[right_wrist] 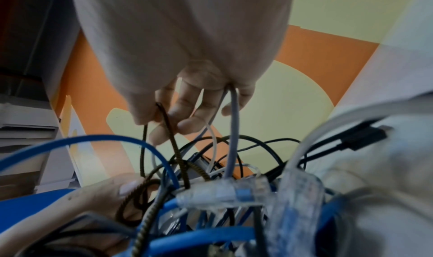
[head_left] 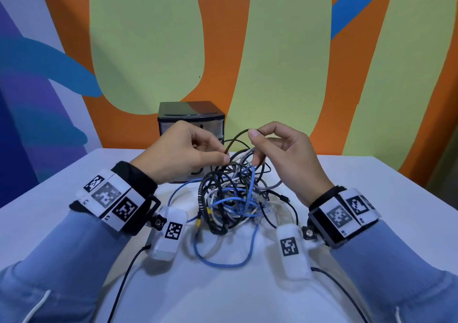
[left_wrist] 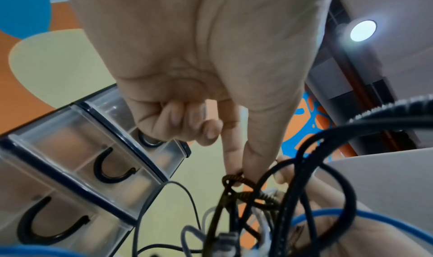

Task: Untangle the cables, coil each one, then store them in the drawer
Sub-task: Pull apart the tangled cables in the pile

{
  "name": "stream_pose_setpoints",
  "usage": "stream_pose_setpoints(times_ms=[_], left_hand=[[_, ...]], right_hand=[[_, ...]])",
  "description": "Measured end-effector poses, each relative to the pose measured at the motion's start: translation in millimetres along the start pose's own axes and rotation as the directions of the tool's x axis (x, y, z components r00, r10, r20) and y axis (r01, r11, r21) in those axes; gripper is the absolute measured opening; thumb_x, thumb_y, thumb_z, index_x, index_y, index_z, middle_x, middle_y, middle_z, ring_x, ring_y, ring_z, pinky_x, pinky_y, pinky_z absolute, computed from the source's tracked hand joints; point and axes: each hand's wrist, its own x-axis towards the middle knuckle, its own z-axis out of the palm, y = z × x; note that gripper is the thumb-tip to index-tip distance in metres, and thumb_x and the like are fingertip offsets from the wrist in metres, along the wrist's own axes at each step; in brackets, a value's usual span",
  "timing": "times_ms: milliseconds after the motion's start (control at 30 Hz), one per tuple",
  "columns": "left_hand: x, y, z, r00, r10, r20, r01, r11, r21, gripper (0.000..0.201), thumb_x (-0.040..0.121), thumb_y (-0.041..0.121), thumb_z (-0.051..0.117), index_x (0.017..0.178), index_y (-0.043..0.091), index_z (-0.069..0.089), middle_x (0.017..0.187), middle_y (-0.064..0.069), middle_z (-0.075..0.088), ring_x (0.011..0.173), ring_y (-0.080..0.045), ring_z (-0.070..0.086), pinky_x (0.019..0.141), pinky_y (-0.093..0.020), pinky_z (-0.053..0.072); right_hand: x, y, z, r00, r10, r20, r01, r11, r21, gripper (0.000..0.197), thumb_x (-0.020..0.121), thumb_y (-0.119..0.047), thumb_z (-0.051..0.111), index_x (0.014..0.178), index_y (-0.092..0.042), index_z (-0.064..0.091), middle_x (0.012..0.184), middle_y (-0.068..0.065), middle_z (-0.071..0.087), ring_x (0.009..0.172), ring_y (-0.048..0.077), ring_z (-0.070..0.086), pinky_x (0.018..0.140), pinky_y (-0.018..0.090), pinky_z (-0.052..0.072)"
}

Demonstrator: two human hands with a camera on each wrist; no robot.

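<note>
left hand (head_left: 188, 151) and right hand (head_left: 282, 149) each pinch the braided cable (head_left: 239, 134), which arcs between them, its ends dropping into the tangle (head_left: 233, 198) below.

The white table (head_left: 371, 198) fills the near part of the scene. Behind its far edge stands a wall mural (head_left: 272, 50) of pale green shapes on orange, with blue bands to the left and upper right. In the left wrist view a round ceiling lamp (left_wrist: 362, 30) glows at upper right.
</note>
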Motion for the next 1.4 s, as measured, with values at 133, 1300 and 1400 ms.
stream_pose_setpoints(times_ms=[133, 1300, 1400], left_hand=[[3, -6, 4, 0.998, 0.056, -0.001, -0.056, 0.998, -0.022, 0.013, 0.094, 0.025, 0.081, 0.086, 0.015, 0.078, 0.073, -0.009, 0.063, 0.067, -0.022, 0.049, 0.065, -0.032, 0.039], [8, -16, -10, 0.934, 0.209, -0.291, -0.177, 0.975, 0.133, 0.033, 0.093, 0.037, 0.075, 0.125, 0.038, 0.075, 0.103, -0.005, 0.07, 0.095, -0.025, 0.067, 0.093, -0.048, 0.056], [3, -3, 1, 0.965, 0.224, -0.136, -0.233, 0.971, -0.052, 0.044, 0.094, 0.03, 0.081, 0.136, 0.034, 0.07, 0.106, -0.009, 0.07, 0.089, -0.023, 0.068, 0.09, -0.04, 0.056]], right_hand=[[-3, -6, 1, 0.998, -0.043, 0.054, 0.043, 0.999, 0.007, 0.022, 0.103, -0.032, 0.065, 0.096, -0.011, 0.065, 0.077, 0.008, 0.078, 0.077, 0.018, 0.07, 0.086, 0.017, 0.048], [8, 15, -9, 0.991, -0.132, 0.014, 0.132, 0.991, 0.028, 0.018, 0.101, -0.011, 0.068, 0.114, -0.017, 0.08, 0.082, 0.002, 0.075, 0.076, 0.011, 0.065, 0.083, 0.025, 0.053], [6, 13, -4, 0.986, -0.135, 0.1, 0.134, 0.991, 0.014, 0.02, 0.101, -0.012, 0.069, 0.117, -0.017, 0.08, 0.086, 0.005, 0.077, 0.082, 0.013, 0.07, 0.089, 0.034, 0.057]])
